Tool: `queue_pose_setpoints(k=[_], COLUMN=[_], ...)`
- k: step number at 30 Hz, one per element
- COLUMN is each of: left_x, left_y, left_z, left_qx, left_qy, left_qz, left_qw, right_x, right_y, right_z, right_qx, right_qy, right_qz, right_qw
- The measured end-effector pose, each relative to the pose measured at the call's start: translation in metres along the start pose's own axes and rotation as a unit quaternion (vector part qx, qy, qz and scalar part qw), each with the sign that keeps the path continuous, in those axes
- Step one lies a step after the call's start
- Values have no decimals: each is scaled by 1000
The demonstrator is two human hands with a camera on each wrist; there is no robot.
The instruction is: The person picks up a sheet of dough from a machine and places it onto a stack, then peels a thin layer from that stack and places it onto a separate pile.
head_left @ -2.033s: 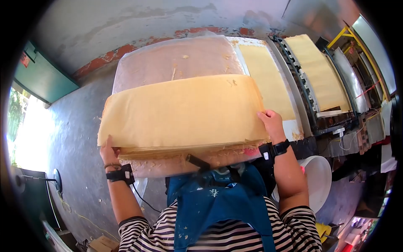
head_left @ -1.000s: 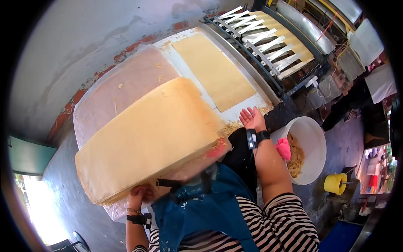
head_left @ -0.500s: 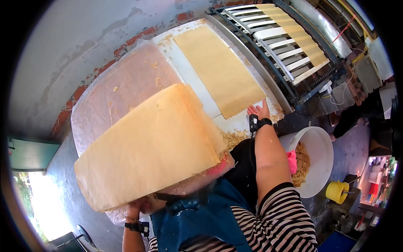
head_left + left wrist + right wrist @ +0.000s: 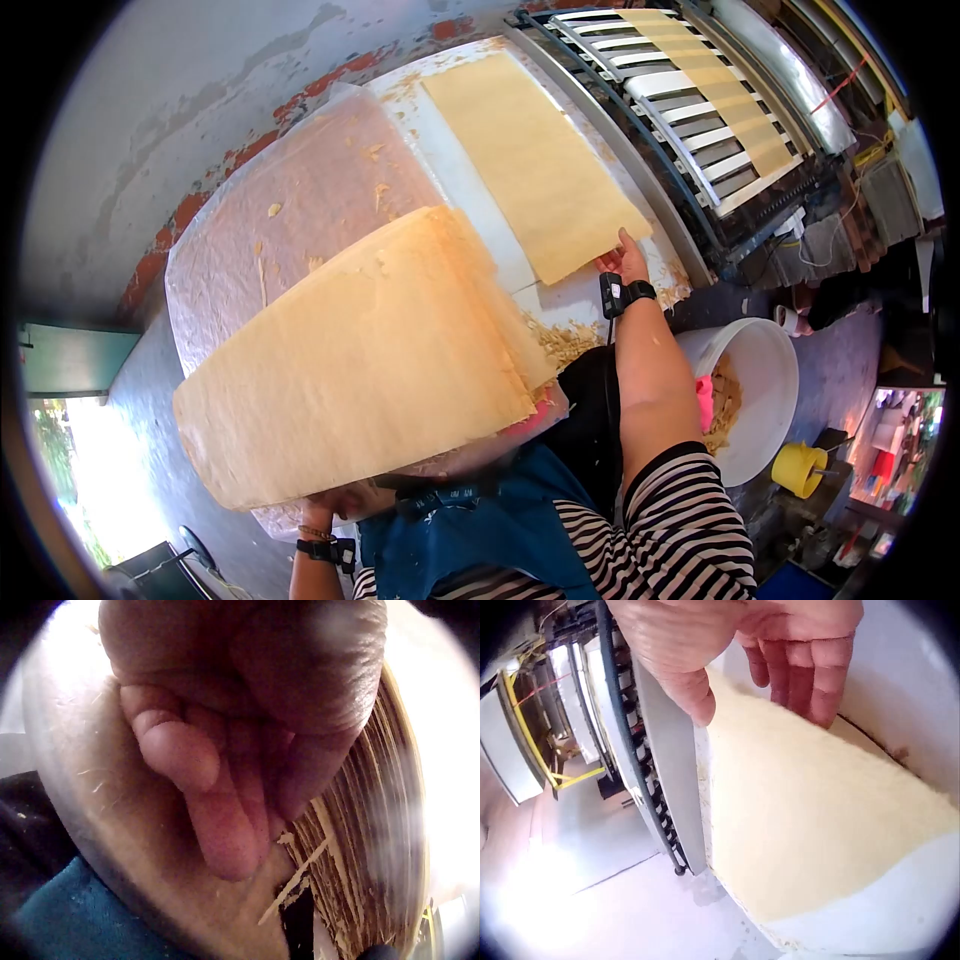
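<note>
In the head view, a single tan sheet (image 4: 540, 170) lies on a white board (image 4: 420, 120). At its near right corner is my right hand (image 4: 626, 260); the right wrist view shows this hand (image 4: 757, 652) with the thumb over the sheet's edge (image 4: 810, 787) and the fingers behind it. A thick stack of similar sheets (image 4: 350, 360) rests left of the board. My left hand (image 4: 318, 510) is at the stack's near edge, partly hidden under it. The left wrist view has the left hand (image 4: 232, 750) loosely curled beside the layered stack edges (image 4: 375, 817).
Clear plastic (image 4: 300, 200) with scraps covers the surface behind the stack. Beyond the board stands a slatted rack (image 4: 700, 130) bearing a tan sheet. On the right are a white bin (image 4: 770, 400) of scraps and a yellow bucket (image 4: 797, 470). A wall runs along the back.
My right hand has left the stack, moved right to the single sheet and taken its edge. My left hand has slipped lower at the stack's near edge. The view has turned rightward.
</note>
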State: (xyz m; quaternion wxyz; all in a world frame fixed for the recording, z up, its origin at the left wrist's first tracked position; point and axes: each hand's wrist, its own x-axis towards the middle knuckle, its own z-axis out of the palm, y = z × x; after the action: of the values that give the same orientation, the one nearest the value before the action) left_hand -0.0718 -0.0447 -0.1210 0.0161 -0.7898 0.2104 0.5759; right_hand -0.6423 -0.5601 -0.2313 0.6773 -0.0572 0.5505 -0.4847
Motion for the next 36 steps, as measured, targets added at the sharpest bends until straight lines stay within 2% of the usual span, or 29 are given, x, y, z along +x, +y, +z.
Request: queue_pose_setpoints(k=[2, 5, 6, 8, 9, 10, 11, 13, 15, 17, 18, 19, 21, 24, 26, 27, 29, 30, 33, 34, 35, 36], left_x=[-12, -46, -59, -86, -104, -122, -147, -217, -279, -312, -315, -313, -293, -251, -233, -225, -198, -201, -222, -233, -245, -266], left_y=[14, 38, 46, 63, 78, 94, 113, 185, 232, 261, 274, 288, 339, 395, 420, 429, 445, 453, 471, 477, 482, 482], left_z=[-3, -3, -1, -2, -5, -8, -12, -33, -48, -47, -45, -41, -3, 63, 106, 123, 156, 163, 172, 163, 148, 126], left_qx=[-14, -94, -115, -83, -10, 62, 133, 241, 158, 120, 142, 165, 158, 175, 176, 170, 104, 71, -9, -65, -167, -226], left_qy=[-12, -33, -52, -106, -138, -167, -197, -78, 54, 171, 179, 185, 230, 184, 116, 64, 39, 26, 18, 9, -40, -24], left_qz=[14, 71, 92, 123, 140, 162, 178, 306, 349, 487, 545, 599, 682, 770, 791, 782, 795, 801, 680, 674, 670, 711], left_qw=[1000, 992, 988, 983, 981, 971, 955, 918, 922, 848, 807, 761, 676, 585, 575, 597, 596, 594, 733, 736, 723, 666], right_x=[-29, -5, -13, -20, -25, -63, -87, -137, -218, -296, -324, -356, -407, -444, -449, -448, -434, -429, -422, -420, -413, -402], right_y=[6, 24, 25, 13, 5, -6, -23, -48, -65, -67, -67, -65, -59, -52, -49, -47, -41, -39, -32, -27, -22, -19], right_z=[27, 21, 28, 31, 34, 62, 67, 72, 83, 86, 77, 74, 69, 56, 41, 33, 2, -9, -23, -30, -37, -46], right_qx=[-24, -187, -196, -138, -108, 14, 8, 42, 74, 53, 41, 28, 25, 22, 34, 40, 37, 36, -73, -88, -92, -96], right_qy=[13, -36, -13, -96, -138, -74, -79, -104, -126, -154, -177, -166, -148, -189, -179, -174, -233, -262, -264, -281, -227, -173], right_qz=[-5, 39, 40, 17, 3, -21, -15, 6, -15, -73, -79, -83, -103, -117, -103, -97, -87, -82, -144, -189, -187, -186], right_qw=[1000, 981, 980, 986, 985, 997, 997, 994, 989, 984, 980, 982, 983, 975, 978, 979, 968, 961, 951, 937, 951, 963])
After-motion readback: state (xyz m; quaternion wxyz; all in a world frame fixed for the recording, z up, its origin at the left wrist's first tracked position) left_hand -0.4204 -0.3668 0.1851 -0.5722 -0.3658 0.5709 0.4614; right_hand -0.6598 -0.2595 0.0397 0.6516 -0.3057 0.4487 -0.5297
